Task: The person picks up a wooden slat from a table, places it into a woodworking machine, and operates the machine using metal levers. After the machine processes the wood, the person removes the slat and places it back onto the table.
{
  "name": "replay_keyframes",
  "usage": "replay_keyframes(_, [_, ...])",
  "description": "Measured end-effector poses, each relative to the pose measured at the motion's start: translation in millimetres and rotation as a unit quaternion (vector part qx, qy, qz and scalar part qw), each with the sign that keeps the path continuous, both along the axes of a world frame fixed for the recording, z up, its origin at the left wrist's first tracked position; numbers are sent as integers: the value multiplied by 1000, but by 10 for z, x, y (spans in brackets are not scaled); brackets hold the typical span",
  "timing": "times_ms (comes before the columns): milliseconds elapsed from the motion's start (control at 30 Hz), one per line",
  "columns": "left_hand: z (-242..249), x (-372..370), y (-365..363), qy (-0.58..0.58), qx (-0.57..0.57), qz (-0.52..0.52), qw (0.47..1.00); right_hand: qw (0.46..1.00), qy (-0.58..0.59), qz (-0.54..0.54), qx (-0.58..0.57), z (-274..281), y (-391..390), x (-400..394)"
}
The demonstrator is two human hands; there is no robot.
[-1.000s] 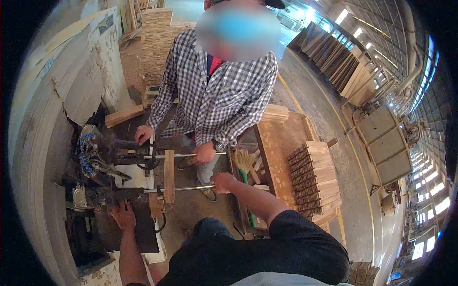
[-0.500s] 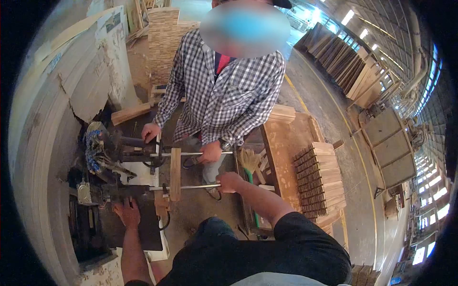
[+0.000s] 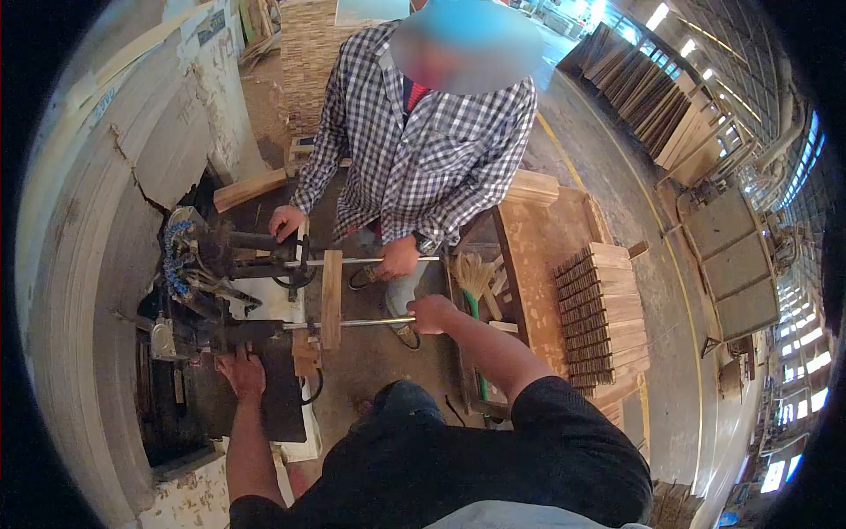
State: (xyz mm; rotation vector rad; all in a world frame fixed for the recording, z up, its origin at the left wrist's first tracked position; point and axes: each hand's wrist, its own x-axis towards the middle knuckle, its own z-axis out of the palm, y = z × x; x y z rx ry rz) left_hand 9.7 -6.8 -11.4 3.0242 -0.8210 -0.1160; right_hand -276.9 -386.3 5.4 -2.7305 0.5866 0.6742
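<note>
My left hand (image 3: 242,372) lies with fingers spread on a dark flat plate (image 3: 278,401), close to the machine's edge. My right hand (image 3: 432,313) is closed around the near metal rod (image 3: 374,323), toward its outer end. A wooden bar (image 3: 331,300) stands across this rod and the far metal rod (image 3: 352,261). Below it, a smaller wood block (image 3: 306,353) sits by the near rod. Across from me, a person in a checked shirt has one hand (image 3: 398,257) at the far rod and the other hand (image 3: 286,222) by the machine.
Dark machinery (image 3: 198,282) with blue fittings is at the left. To the right, a wooden table (image 3: 538,256) carries a stack of slotted wood pieces (image 3: 608,309). A green-handled broom (image 3: 473,282) leans beside the table. Long boards (image 3: 626,88) stand farther back.
The whole view has shifted slightly, so the scene sits higher in the picture. Both my hands and the wooden bar keep their places relative to the rods and plate.
</note>
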Motion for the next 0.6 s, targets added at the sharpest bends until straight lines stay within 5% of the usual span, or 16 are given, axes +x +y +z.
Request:
replay_keyframes(100, [-187, 107, 34, -70, 23, 9, 997, 1000, 0, -10, 4, 48, 17, -13])
replay_keyframes(167, [143, 182, -95, 98, 192, -29, 976, 1000, -8, -16, 8, 46, 51, -7])
replay_keyframes(200, [78, 247, -29, 99, 194, -23, 976, 1000, -17, -13, -1, 26, 28, -5])
replay_keyframes(267, [-165, 332, 208, -68, 106, -184, 975, 1000, -16, 0, -1, 28, -23, -27])
replay_keyframes(333, [402, 108, 83, 68, 82, -108, 988, 1000, 16, -3, 0, 81, -2, -7])
replay_keyframes(600, [317, 281, 203, 43, 46, -175, 983, 1000, -19, -16, 8, 92, 20, 30])
